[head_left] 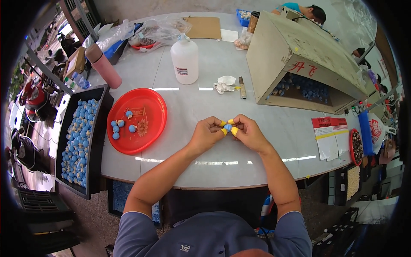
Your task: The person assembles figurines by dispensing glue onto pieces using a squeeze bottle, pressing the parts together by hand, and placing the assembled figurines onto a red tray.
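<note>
Between my two hands, over the middle of the table's near half, is a small blue ball (228, 127). My left hand (206, 133) pinches it from the left, and my right hand (249, 134) from the right. Yellow tape or finger covers wrap the thumbs and forefingers. The fingertips hide part of the ball. To the left, a round red tray (147, 105) holds several similar blue balls (132, 128) with pale bits on them. Beyond it, a long black bin (96, 141) is filled with many more blue balls (79, 141).
A white plastic bottle (185, 62) stands beyond my hands, and a pink flask (102, 66) at the far left. Crumpled tissue (224, 84) lies beside a short stick-like tool (242, 88). A beige metal box (308, 55) fills the far right, near red-and-white papers (329, 130). Another person (314, 13) sits behind it.
</note>
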{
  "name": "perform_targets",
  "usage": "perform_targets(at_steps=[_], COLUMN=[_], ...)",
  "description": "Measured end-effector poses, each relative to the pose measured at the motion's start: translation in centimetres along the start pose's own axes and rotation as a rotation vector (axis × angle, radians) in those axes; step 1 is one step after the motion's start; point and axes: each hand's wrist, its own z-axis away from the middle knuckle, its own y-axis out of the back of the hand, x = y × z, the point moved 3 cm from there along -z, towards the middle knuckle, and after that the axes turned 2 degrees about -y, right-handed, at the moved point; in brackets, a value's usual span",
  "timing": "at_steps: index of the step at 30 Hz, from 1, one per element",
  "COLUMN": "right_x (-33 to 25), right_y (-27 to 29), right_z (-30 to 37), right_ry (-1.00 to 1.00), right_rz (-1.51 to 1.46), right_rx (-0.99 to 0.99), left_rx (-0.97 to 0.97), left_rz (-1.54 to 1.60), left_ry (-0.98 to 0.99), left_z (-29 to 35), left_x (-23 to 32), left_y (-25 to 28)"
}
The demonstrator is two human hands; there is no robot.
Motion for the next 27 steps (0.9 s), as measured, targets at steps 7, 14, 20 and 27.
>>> perform_targets(at_steps=[7, 14, 20, 27], right_x=[-0.4, -0.3, -0.3, -0.8], right_y=[0.4, 0.5, 0.2, 0.4], right_z=[0.0, -0.1, 0.1, 0.1], right_ry=[-0.026, -0.06, -0.067, -0.075], right_rz=[0.008, -0.006, 0.022, -0.091], right_rx=[-0.005, -0.015, -0.012, -0.029], left_rx=[0.059, 0.051, 0.054, 0.047], left_rz=[0.005, 0.032, -0.035, 0.128], left_ry=[-0.072, -0.065, -0.03, 0.012], left_z=[-0.1, -0.2, 0.0, 0.0], left_x=[0.4, 0.3, 0.2, 1.0], left_y=[0.0, 0.2, 0.0, -0.1])
